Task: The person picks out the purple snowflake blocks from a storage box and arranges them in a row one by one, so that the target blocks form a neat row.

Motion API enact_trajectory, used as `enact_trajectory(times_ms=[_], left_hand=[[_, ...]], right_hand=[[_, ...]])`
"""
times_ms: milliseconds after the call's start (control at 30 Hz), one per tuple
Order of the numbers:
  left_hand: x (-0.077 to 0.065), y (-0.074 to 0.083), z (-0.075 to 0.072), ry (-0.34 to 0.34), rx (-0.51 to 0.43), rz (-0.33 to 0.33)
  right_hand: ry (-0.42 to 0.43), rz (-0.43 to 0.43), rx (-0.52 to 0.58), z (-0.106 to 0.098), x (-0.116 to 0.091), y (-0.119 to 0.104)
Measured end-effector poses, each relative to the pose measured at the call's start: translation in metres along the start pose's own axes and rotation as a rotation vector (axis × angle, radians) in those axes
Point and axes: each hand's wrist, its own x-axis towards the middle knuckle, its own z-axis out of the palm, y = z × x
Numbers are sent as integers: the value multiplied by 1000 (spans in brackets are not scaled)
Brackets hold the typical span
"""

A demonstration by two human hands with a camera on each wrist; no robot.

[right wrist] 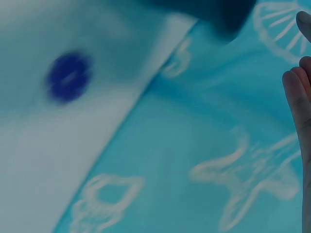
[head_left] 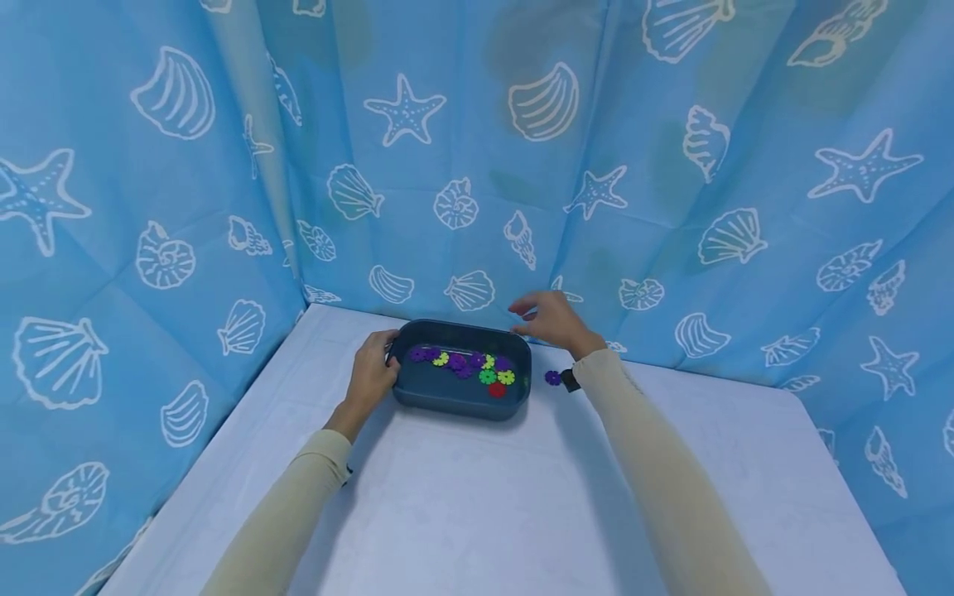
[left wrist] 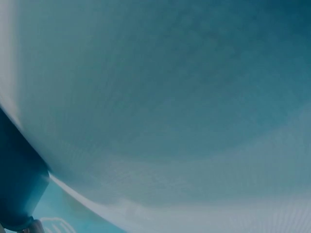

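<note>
A dark blue-grey plastic bin [head_left: 432,396] stands near the far side of the table. Several flower-shaped plastic discs lie in it: purple ones [head_left: 460,364], yellow ones [head_left: 506,377], a green one [head_left: 487,377] and a red one [head_left: 498,389]. At its left end my left hand [head_left: 373,368] grips the rim and wall. My right hand [head_left: 555,321] hovers by the far right corner, fingers loosely extended and holding nothing visible. Below that wrist, a purple disc [head_left: 552,377] lies on the table; the right wrist view shows this purple disc [right wrist: 69,76] blurred.
White cloth covers the table [head_left: 477,505]. A blue curtain [head_left: 477,157] printed with shells and starfish hangs along the far edge and the sides. A small black piece [head_left: 570,381] shows at the right sleeve. In the left wrist view the bin [left wrist: 19,170] fills the left edge.
</note>
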Motion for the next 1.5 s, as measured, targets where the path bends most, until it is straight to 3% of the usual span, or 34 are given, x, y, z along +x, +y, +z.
enact_trajectory(times_ms=[167,333,667,1067,1500], left_hand=[[1,-2,1,2,-5,6],[1,1,3,-1,-10,21],[2,1,4,3,11,11],[0,-4,1,18,25,17],[1,-3,-2,7,10,-3]], right_hand=[[-24,-70,24,21,25,-28],[-76,-135,3,47,40,-40],[-226,-62,17,86,43,-29],[-324,-42,-70,109,44,-18],[-310,-67,-91,116,46,-16]])
